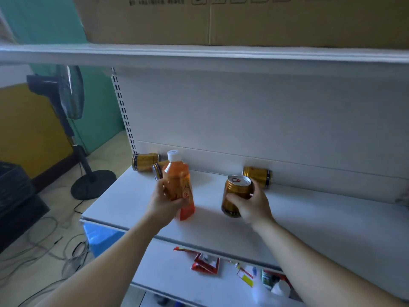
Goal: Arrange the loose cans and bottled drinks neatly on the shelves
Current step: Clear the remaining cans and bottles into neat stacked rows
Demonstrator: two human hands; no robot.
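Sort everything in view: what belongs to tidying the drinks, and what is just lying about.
Job: orange bottle in left hand; gold can in right hand; tipped cans at left and at right; shelf.
Lying about: cardboard box, fan, floor cables, snack packets.

Bare forearms, sleeveless, ringless hands (pixel 164 201)

Can (pixel 236 194) glossy gold metal; bottle (pixel 178 185) clear smooth plastic; shelf (pixel 309 218) matt white painted; box (pixel 243 18) dull cardboard.
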